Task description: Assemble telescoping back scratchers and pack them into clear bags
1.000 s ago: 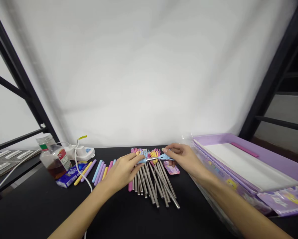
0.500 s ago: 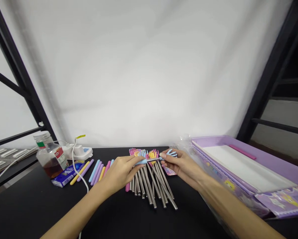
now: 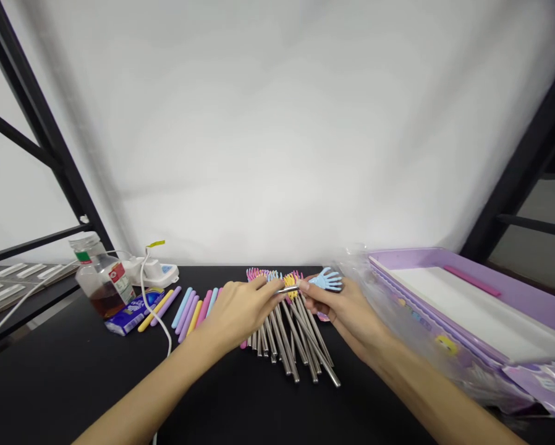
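Observation:
A light blue back scratcher (image 3: pixel 326 280) with a hand-shaped head is held level between my two hands. My right hand (image 3: pixel 337 303) is closed around the base of its head, whose fingers spread out past mine. My left hand (image 3: pixel 245 306) grips the other end, and its fingers hide that part. A short piece of metal rod shows between the hands. Beneath them on the black table lies a pile of similar back scratchers (image 3: pixel 282 340), with metal rods towards me and pink, yellow and blue heads at the back.
Coloured handle tubes (image 3: pixel 191 312) lie in a row to the left. Beyond them are a blue packet (image 3: pixel 127 315), a jar of brown liquid (image 3: pixel 104 278) and a white power strip (image 3: pixel 164 275) with a cable. A purple tray (image 3: pixel 407 254) in clear plastic stands at right.
The blue head has turned so its spread fingers face me more fully. My left hand now covers the blue handle that showed before. The view has shifted slightly.

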Available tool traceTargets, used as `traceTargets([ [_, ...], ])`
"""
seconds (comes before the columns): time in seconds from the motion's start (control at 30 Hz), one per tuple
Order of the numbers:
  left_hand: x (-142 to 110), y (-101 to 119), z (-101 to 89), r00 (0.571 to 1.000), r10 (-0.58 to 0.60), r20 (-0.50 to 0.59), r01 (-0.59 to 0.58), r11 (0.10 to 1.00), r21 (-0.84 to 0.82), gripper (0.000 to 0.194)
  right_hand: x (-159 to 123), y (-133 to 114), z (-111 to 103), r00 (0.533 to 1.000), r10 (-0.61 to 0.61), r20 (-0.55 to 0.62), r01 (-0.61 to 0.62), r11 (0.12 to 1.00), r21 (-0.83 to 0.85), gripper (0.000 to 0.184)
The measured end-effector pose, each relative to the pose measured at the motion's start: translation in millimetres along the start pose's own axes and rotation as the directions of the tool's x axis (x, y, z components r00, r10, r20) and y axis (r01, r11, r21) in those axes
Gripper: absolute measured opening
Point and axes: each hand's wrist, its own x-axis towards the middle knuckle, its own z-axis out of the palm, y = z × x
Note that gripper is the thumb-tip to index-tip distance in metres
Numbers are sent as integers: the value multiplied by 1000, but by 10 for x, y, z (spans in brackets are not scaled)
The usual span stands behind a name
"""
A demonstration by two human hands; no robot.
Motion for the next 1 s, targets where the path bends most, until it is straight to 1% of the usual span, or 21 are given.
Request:
traceTargets([
  [0.07, 51, -71, -4, 1000, 28, -6, -28, 998, 51, 33, 26, -68, -33, 1000, -3, 8, 3, 1000, 20, 35],
  [0.1, 67, -148, -9, 999, 52, -16, -51, 997, 59, 34, 48, -127, -76, 1000, -9, -5, 10, 999, 52, 34],
  [0.13, 71, -258, -15, 997, 71, -36, -69, 996, 57, 35, 76, -205, -141, 999, -16, -37, 20, 995, 96, 33],
  [0.17, 64, -402, -24, 994, 88, -58, -85, 995, 50, 34, 108, -297, -228, 995, -24, -99, 38, 988, 150, 30],
  [0.2, 46, -574, -35, 995, 73, -69, -70, 996, 46, 34, 142, -400, -335, 985, -25, -168, 59, 977, 203, 26],
  [0.23, 18, -765, -46, 992, 49, -120, -44, 998, 44, 34, 176, -505, -456, 963, -39, -267, 115, 955, 275, 18],
  [0.27, -15, -961, -55, 985, 26, -171, -22, 999, 31, 35, 207, -604, -582, 914, -54, -402, 210, 911, 355, 11],
  [0.3, -50, -1146, -62, 976, 6, -217, -2, 1000, 23, 35, 234, -689, -701, 856, -70, -512, 318, 853, 414, 11],
  [0.33, -83, -1305, -64, 966, -9, -257, 13, 1000, 15, 35, 258, -754, -805, 800, -53, -598, 389, 804, 449, 14],
  [0.37, -110, -1425, -60, 960, -13, -280, 18, 1000, 16, 35, 279, -796, -887, 765, -33, -643, 426, 775, 467, 14],
  [0.4, -129, -1500, -52, 960, -15, -279, 24, 999, 30, 35, 295, -814, -942, 744, -11, -669, 446, 753, 484, 14],
  [0.47, -140, -1519, -25, 962, -13, -274, 33, 997, 67, 34, 318, -794, -984, 726, 12, -688, 454, 742, 492, 15],
  [0.57, -116, -1371, 20, 956, 26, -291, 12, 992, 127, 34, 325, -713, -960, 714, 5, -700, 455, 757, 470, 17],
  [0.63, -101, -1289, 44, 943, 51, -329, -4, 990, 143, 34, 316, -681, -949, 716, 6, -698, 442, 771, 459, 16],
  [0.7, -102, -1279, 61, 936, 53, -347, -9, 992, 127, 35, 305, -688, -962, 721, 13, -693, 422, 785, 453, 17],
  [0.73, -108, -1302, 67, 938, 44, -343, -4, 993, 115, 36, 300, -705, -976, 722, 16, -691, 413, 792, 449, 19],
  [0.8, -133, -1388, 71, 947, 3, -322, 32, 994, 106, 37, 292, -755, -1016, 710, 5, -704, 421, 799, 429, 23],
  [0.9, -193, -1549, 56, 946, -119, -302, 162, 979, 124, 37, 279, -828, -1079, 679, -25, -734, 458, 796, 396, 27],
  [0.93, -217, -1599, 48, 943, -157, -294, 204, 969, 137, 36, 276, -843, -1097, 676, -25, -736, 459, 795, 395, 27],
  [1.0, -268, -1689, 34, 936, -193, -293, 250, 953, 169, 35, 273, -855, -1128, 691, -6, -722, 442, 795, 416, 27],
])
